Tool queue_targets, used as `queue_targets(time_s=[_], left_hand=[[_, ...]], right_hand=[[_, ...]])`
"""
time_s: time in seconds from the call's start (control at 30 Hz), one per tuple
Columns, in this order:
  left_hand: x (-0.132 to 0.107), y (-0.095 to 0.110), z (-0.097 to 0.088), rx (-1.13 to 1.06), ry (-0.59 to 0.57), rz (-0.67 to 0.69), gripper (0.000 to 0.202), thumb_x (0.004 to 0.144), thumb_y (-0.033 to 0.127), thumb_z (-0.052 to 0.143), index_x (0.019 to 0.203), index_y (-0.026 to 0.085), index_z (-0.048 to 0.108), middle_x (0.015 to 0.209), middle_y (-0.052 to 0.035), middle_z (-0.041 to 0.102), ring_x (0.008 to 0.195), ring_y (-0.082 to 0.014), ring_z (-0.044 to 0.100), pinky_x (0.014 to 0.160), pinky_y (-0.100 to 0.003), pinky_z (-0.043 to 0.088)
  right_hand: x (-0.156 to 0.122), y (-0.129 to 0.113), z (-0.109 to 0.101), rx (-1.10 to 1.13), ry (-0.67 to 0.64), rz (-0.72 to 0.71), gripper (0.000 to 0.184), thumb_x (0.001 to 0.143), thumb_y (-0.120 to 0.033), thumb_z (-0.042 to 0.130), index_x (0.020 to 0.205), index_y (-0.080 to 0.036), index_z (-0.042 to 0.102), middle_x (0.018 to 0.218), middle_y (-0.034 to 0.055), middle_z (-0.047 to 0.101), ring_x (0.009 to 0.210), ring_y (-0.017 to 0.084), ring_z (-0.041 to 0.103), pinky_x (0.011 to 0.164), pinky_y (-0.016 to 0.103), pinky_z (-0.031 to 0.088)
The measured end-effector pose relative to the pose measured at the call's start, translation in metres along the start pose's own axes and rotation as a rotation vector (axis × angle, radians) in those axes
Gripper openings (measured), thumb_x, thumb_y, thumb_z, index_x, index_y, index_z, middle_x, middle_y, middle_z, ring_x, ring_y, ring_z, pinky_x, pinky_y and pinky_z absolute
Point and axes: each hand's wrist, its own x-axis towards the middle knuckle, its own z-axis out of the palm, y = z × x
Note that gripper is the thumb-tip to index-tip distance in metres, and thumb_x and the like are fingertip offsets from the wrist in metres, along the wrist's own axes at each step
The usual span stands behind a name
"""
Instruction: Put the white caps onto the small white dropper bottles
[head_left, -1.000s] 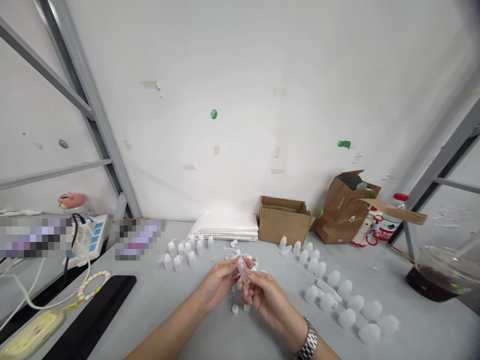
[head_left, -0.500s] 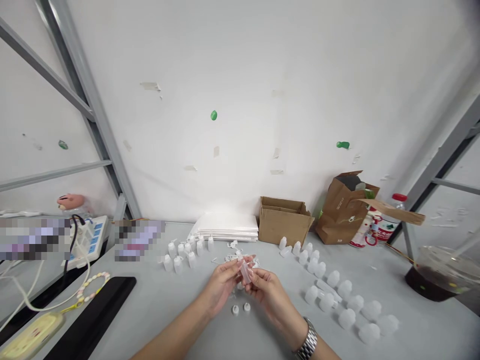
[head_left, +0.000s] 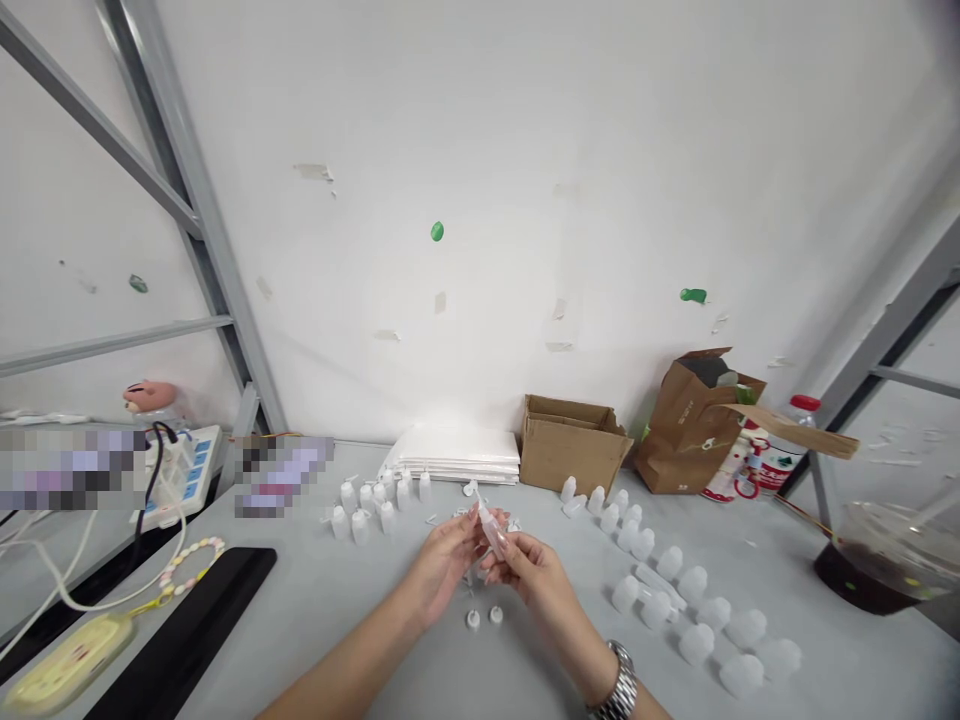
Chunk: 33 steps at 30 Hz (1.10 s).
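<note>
Over the middle of the table, a small translucent squeeze bottle (head_left: pixel 493 533) is tilted, with a slim white nozzle tip (head_left: pixel 482 497) at its upper end. My right hand (head_left: pixel 532 570) pinches the bottle's body from the right. My left hand (head_left: pixel 444 560) has its thumb and fingers closed around the bottle's neck end; its fingertips are partly hidden. Just below the hands stand two small white caps (head_left: pixel 473 620). Behind the fingers lie loose small white parts (head_left: pixel 470 488), partly covered. To the left stands a group of capped bottles (head_left: pixel 360 527); to the right, rows of uncapped translucent bottles (head_left: pixel 643 543).
A stack of white foam sheets (head_left: pixel 450 455) and an open cardboard box (head_left: pixel 574 455) stand against the wall. At right are a brown paper bag (head_left: pixel 686 430) and a dark drink cup (head_left: pixel 862 580). A black bar (head_left: pixel 195 630), power strip (head_left: pixel 196 475) and cables are at left.
A white nozzle tip now shows at the bottle's upper end, by my left fingertips. My right fingers have shifted slightly lower on the bottle. The whole view has shifted slightly.
</note>
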Motion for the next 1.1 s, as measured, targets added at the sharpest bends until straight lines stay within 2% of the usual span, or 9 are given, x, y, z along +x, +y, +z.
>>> queue_targets(time_s=[0.27,0.43,0.57,0.73,0.9,1.1], left_hand=[[-0.002,0.004,-0.001,-0.105,-0.027,-0.058,0.037,0.075,0.022,0.053,0.11,0.013,0.058,0.107,-0.0132,0.064,0.104,-0.0236,0.054,0.079,-0.031,0.042],[-0.002,0.003,-0.001,-0.117,-0.019,-0.074,0.04,0.075,0.021,0.05,0.114,0.011,0.055,0.11,-0.0129,0.063,0.106,-0.023,0.053,0.085,-0.032,0.039],[-0.002,0.0,0.0,-0.114,-0.024,-0.066,0.04,0.076,0.023,0.049,0.114,0.012,0.055,0.109,-0.0124,0.063,0.106,-0.0233,0.052,0.086,-0.032,0.038],[0.002,-0.005,-0.001,-0.129,-0.027,-0.085,0.039,0.076,0.025,0.048,0.112,0.012,0.056,0.107,-0.0126,0.063,0.098,-0.0236,0.054,0.073,-0.031,0.041],[0.005,-0.009,-0.006,-0.166,-0.072,-0.123,0.036,0.076,0.024,0.047,0.107,0.011,0.059,0.105,-0.0129,0.063,0.097,-0.0223,0.053,0.076,-0.031,0.039],[0.005,-0.008,-0.006,-0.209,-0.122,-0.108,0.035,0.077,0.024,0.045,0.106,0.01,0.06,0.097,-0.0121,0.064,0.074,-0.0178,0.055,0.07,-0.032,0.04]], right_hand=[[0.002,0.003,-0.001,-0.055,0.029,-0.026,0.039,0.059,-0.049,0.07,0.068,-0.012,0.065,0.063,0.0044,0.066,0.051,0.012,0.056,0.056,0.026,0.043],[0.0,-0.001,0.002,-0.121,0.083,-0.047,0.038,0.059,-0.049,0.07,0.064,-0.012,0.065,0.061,0.0042,0.065,0.049,0.012,0.055,0.054,0.025,0.041],[-0.002,-0.001,0.002,-0.076,0.083,-0.032,0.039,0.061,-0.05,0.068,0.063,-0.012,0.065,0.061,0.0043,0.065,0.05,0.011,0.053,0.055,0.024,0.04],[-0.005,0.001,0.003,0.001,0.055,-0.03,0.043,0.064,-0.052,0.065,0.063,-0.01,0.066,0.061,0.0068,0.064,0.051,0.01,0.05,0.054,0.023,0.037],[-0.007,-0.002,0.004,0.068,0.048,0.013,0.04,0.064,-0.049,0.067,0.061,-0.009,0.066,0.061,0.0082,0.064,0.05,0.009,0.048,0.053,0.023,0.036],[-0.005,-0.003,0.0,0.223,-0.025,0.096,0.032,0.066,-0.039,0.069,0.064,-0.007,0.065,0.06,0.0079,0.063,0.05,0.008,0.048,0.053,0.021,0.036]])
